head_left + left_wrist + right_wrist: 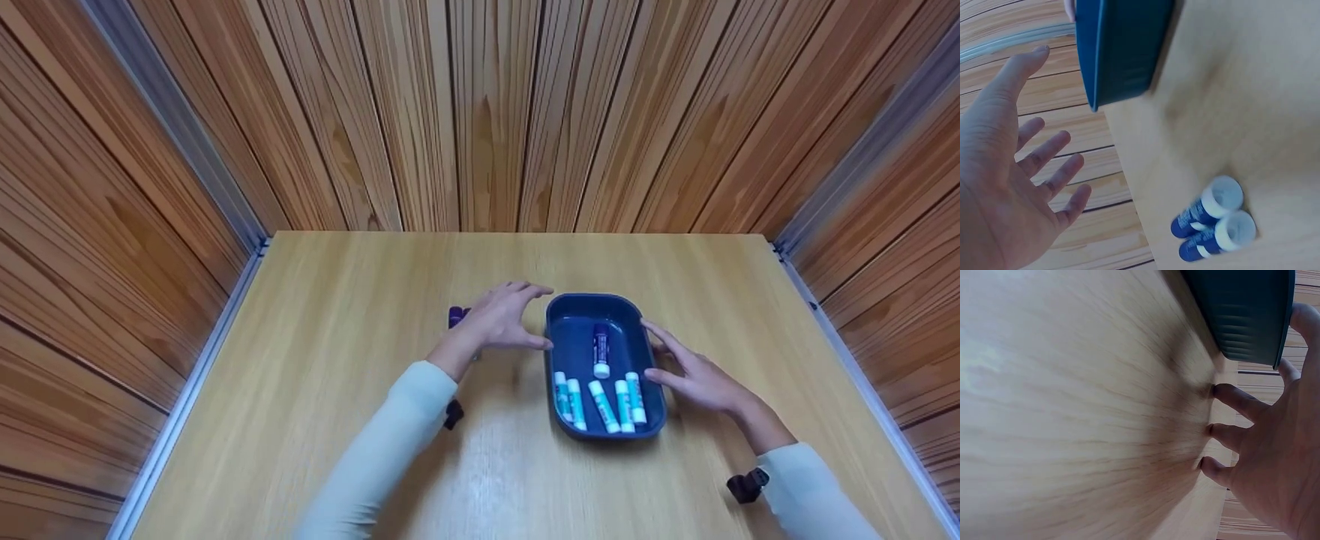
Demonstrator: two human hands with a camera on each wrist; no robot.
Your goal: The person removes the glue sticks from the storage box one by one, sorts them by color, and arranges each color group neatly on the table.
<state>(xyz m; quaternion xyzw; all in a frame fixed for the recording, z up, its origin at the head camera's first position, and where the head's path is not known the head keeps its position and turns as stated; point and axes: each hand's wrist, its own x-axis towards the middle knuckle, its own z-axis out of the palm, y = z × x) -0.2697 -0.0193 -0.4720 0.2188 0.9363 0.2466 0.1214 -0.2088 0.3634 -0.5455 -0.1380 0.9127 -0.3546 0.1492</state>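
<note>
A dark blue tray (556,315) holds one purple glue stick (601,346) with a white end, and several teal-and-white glue sticks (603,406) in its near half. My left hand (501,315) hovers just left of the tray, fingers spread and holding nothing. Partly hidden behind it, two purple glue sticks (455,316) are on the table; the left wrist view shows their white ends side by side (1224,194). My right hand (697,375) is at the tray's right side, with thumb and forefinger against the rim. Its other fingertips (1216,433) rest on or near the table.
The light wooden table (360,405) is enclosed by wood-panelled walls (487,112) at the back and both sides. Metal rails (187,420) run along its left and right edges. A small black device (748,486) is worn at the right wrist.
</note>
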